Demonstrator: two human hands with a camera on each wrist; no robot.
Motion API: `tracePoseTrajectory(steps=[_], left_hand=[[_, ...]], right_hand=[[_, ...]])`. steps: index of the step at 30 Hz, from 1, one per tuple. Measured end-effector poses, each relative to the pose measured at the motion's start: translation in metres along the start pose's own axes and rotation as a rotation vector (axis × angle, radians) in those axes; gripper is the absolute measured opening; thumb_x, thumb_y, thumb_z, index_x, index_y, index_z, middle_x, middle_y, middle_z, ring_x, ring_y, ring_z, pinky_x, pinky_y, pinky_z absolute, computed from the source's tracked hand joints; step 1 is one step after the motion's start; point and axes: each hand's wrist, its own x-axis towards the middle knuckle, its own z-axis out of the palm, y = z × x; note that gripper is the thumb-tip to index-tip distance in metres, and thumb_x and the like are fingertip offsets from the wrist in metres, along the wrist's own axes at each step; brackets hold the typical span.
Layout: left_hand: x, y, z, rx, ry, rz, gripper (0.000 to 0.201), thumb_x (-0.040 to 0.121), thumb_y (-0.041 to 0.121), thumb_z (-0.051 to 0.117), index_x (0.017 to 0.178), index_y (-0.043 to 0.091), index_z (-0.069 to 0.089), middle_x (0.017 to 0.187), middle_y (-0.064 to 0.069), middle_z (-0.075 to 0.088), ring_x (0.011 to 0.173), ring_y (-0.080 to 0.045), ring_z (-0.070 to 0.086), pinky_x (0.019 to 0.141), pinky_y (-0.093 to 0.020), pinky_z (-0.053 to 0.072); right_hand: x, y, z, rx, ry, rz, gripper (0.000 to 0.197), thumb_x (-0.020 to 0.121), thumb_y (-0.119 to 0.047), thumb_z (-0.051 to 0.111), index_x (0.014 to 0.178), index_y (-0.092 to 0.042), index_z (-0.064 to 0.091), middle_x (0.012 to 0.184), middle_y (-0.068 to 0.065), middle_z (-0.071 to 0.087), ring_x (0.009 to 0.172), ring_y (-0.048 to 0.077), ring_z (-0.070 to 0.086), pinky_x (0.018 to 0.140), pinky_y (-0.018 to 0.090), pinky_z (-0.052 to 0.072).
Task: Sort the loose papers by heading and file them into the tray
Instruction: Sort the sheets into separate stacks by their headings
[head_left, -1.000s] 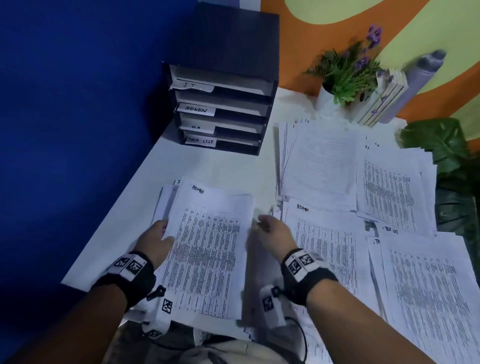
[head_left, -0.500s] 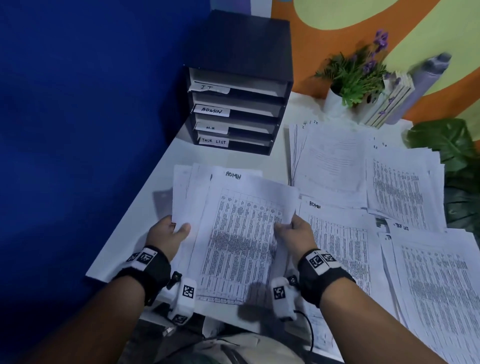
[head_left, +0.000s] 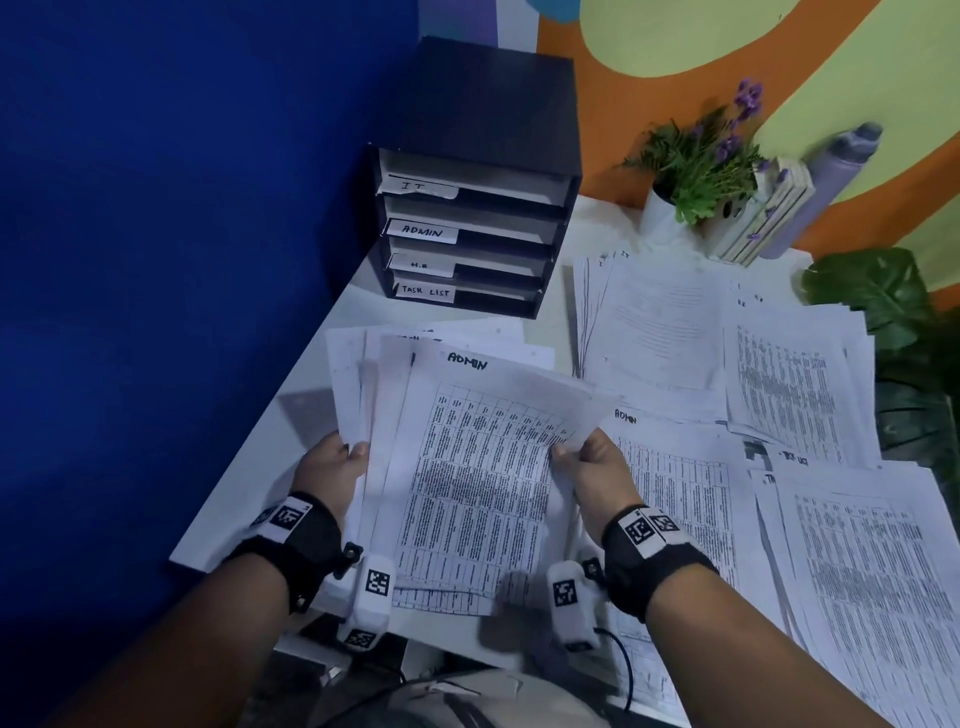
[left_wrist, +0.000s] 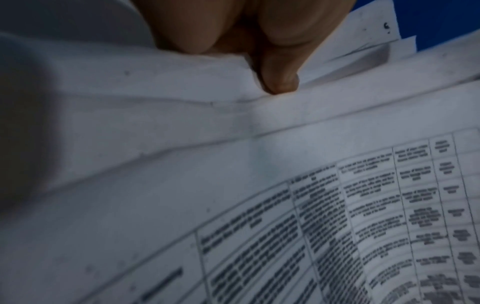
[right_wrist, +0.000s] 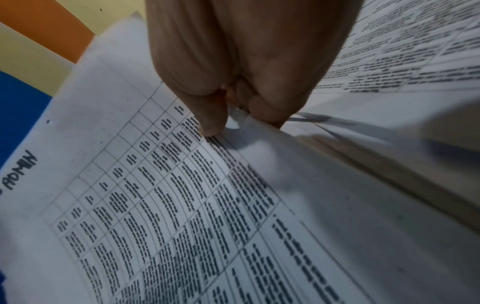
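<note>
The white table (head_left: 311, 364) stood in the corner, blue wall on one side, orange and yellow wall behind, with the dark filing tray (head_left: 478, 208) at the back, its four shelves labelled IT, ADMIN, H.R and TASK LIST. Sorted papers (head_left: 779, 415) covered the right half of the table in overlapping piles, one of them headed ADMIN and lying just beside the right forearm. A potted plant (head_left: 696, 171), a slatted white holder (head_left: 769, 218) and a grey bottle (head_left: 836, 171) sat along the far edge.

And the ADMIN stack (head_left: 467, 467) was up off the table, where a second earlier it had lain flat under both hands. It had risen further than half a second before, its top edge fanned out and tilted toward the tray, the top sheet's handwritten ADMIN heading plain to read. The left hand (head_left: 332, 473) gripped the stack's left edge, thumb pressed on top of the sheets and fingers out of sight beneath. The right hand (head_left: 587, 473) pinched the right edge, thumb on the printed table and fingers curled under, the corner above it bending upward. The stack hung between the two hands, short of the tray and not in any shelf.
</note>
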Motion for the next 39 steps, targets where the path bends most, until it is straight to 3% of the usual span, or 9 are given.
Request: tracePoseTrajectory(steps=[5, 8, 12, 20, 23, 28, 32, 34, 39], left_hand=[[-0.001, 0.011, 0.008, -0.02, 0.021, 0.03, 0.007, 0.084, 0.017, 0.063, 0.08, 0.017, 0.068, 0.082, 0.0, 0.071, 0.08, -0.022, 0.062, 0.081, -0.035, 0.047], [-0.004, 0.017, 0.011, -0.007, 0.001, 0.043, 0.013, 0.091, 0.019, 0.061, 0.079, 0.019, 0.066, 0.081, 0.003, 0.07, 0.08, -0.02, 0.062, 0.08, -0.031, 0.047], [-0.009, 0.02, 0.014, 0.045, -0.046, 0.092, 0.019, 0.079, 0.042, 0.058, 0.083, 0.025, 0.066, 0.089, -0.008, 0.071, 0.082, -0.024, 0.062, 0.081, -0.037, 0.048], [-0.019, 0.034, 0.028, 0.149, -0.007, 0.18, 0.019, 0.096, 0.022, 0.053, 0.078, 0.017, 0.055, 0.073, -0.003, 0.059, 0.069, -0.023, 0.051, 0.065, -0.029, 0.04], [-0.019, 0.036, 0.035, 0.199, -0.044, 0.185, 0.018, 0.095, 0.028, 0.053, 0.091, 0.012, 0.06, 0.089, -0.014, 0.067, 0.081, -0.032, 0.061, 0.076, -0.037, 0.05], [-0.023, 0.04, 0.054, 0.211, -0.093, 0.179, 0.021, 0.095, 0.027, 0.053, 0.102, 0.009, 0.062, 0.1, -0.015, 0.069, 0.095, -0.032, 0.064, 0.086, -0.039, 0.049], [-0.023, 0.041, 0.063, 0.201, -0.105, 0.152, 0.03, 0.087, 0.036, 0.054, 0.101, 0.01, 0.061, 0.1, -0.017, 0.069, 0.097, -0.034, 0.064, 0.09, -0.046, 0.05], [-0.021, 0.044, 0.067, 0.189, -0.093, 0.157, 0.025, 0.089, 0.034, 0.055, 0.101, 0.013, 0.062, 0.1, -0.013, 0.07, 0.098, -0.033, 0.065, 0.092, -0.046, 0.051], [-0.019, 0.075, 0.075, 0.291, 0.018, 0.255, 0.027, 0.098, 0.024, 0.047, 0.11, 0.001, 0.056, 0.109, -0.02, 0.063, 0.101, -0.038, 0.061, 0.088, -0.043, 0.047]], right_hand=[[0.001, -0.011, 0.0, 0.024, 0.042, -0.05, 0.045, 0.09, 0.013, 0.045, 0.108, -0.024, 0.065, 0.066, -0.011, 0.06, 0.064, 0.014, 0.045, 0.061, 0.031, 0.038], [0.004, -0.009, -0.006, 0.06, 0.111, -0.04, 0.034, 0.092, 0.01, 0.05, 0.105, -0.018, 0.064, 0.073, -0.006, 0.064, 0.065, 0.014, 0.052, 0.059, 0.03, 0.045], [0.011, -0.002, -0.013, 0.017, 0.226, 0.006, 0.015, 0.091, 0.002, 0.058, 0.093, -0.013, 0.061, 0.079, 0.01, 0.06, 0.067, 0.021, 0.054, 0.063, 0.036, 0.048], [0.003, -0.009, -0.037, 0.16, 0.268, 0.048, 0.031, 0.088, 0.013, 0.055, 0.098, -0.015, 0.062, 0.081, 0.007, 0.063, 0.068, 0.021, 0.055, 0.066, 0.036, 0.048], [0.001, -0.009, -0.049, 0.177, 0.301, 0.054, 0.027, 0.087, 0.014, 0.055, 0.094, -0.012, 0.058, 0.078, 0.008, 0.057, 0.069, 0.023, 0.053, 0.067, 0.035, 0.045], [-0.001, 0.001, -0.07, 0.087, 0.306, 0.077, 0.025, 0.082, 0.009, 0.062, 0.076, -0.011, 0.05, 0.071, 0.008, 0.049, 0.076, 0.022, 0.047, 0.069, 0.034, 0.038], [-0.002, 0.011, -0.088, 0.038, 0.365, 0.079, 0.015, 0.076, 0.005, 0.064, 0.085, 0.001, 0.053, 0.08, 0.011, 0.053, 0.079, 0.023, 0.049, 0.079, 0.042, 0.046], [-0.005, 0.012, -0.099, -0.05, 0.455, 0.112, 0.021, 0.078, 0.008, 0.059, 0.092, -0.006, 0.059, 0.083, 0.011, 0.059, 0.079, 0.021, 0.054, 0.086, 0.047, 0.051], [-0.016, 0.016, -0.137, -0.395, 0.618, 0.146, 0.038, 0.083, 0.01, 0.041, 0.117, -0.006, 0.048, 0.079, 0.011, 0.055, 0.064, 0.024, 0.052, 0.056, 0.031, 0.043]])
